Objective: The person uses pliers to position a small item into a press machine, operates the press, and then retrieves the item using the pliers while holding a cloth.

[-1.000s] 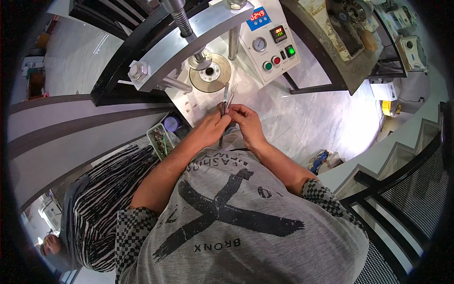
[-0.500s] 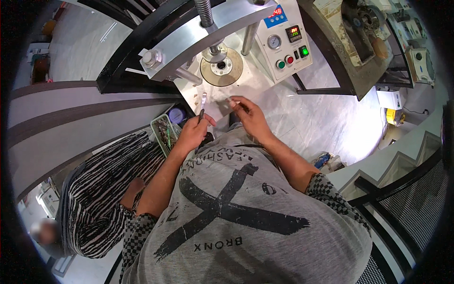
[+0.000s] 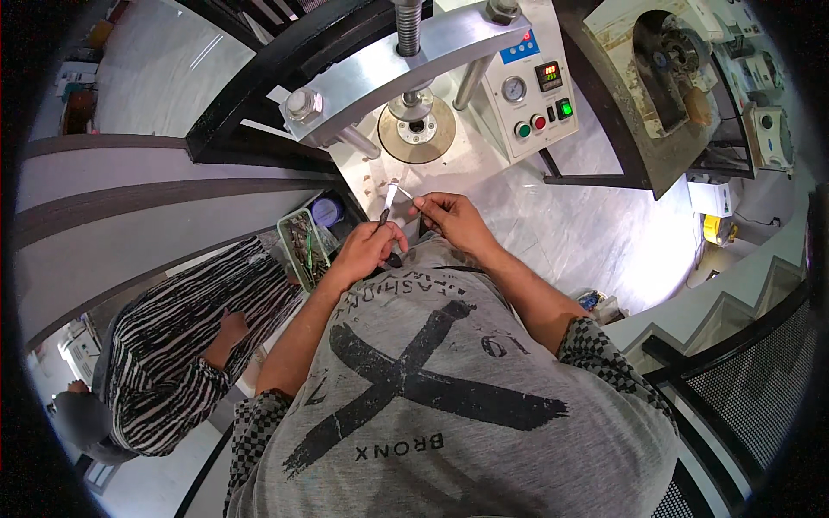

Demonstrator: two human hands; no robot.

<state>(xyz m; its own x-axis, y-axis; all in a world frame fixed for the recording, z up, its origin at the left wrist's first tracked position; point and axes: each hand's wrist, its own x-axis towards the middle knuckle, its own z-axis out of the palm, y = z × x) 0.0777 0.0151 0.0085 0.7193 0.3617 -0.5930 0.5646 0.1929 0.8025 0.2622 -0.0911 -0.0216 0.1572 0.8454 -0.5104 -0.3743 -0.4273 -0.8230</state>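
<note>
My left hand (image 3: 367, 249) is closed on a slim tool with a dark handle and pale metal blade (image 3: 389, 200). My right hand (image 3: 449, 222) pinches a small thin pale piece (image 3: 404, 192) by the blade's tip; what that piece is I cannot make out. Both hands are just in front of the white worktop (image 3: 471, 155) of a metal press. On it, beyond them, a round plate (image 3: 436, 138) with a bolted centre sits under the press's threaded rod (image 3: 408, 30), and small brown bits lie near its front left.
A white control panel (image 3: 501, 99) stands right of the press. A plastic tray (image 3: 304, 250) of tools and a purple-lidded tub (image 3: 325, 211) are at the left. A co-worker (image 3: 168, 363) in striped clothes is close at my left. Black stair railing (image 3: 743, 337) curves at the right.
My hands parted from where they met on the tool; my right hand is now back near the blade's tip. The co-worker's hand came into sight at left. The view shifted slightly.
</note>
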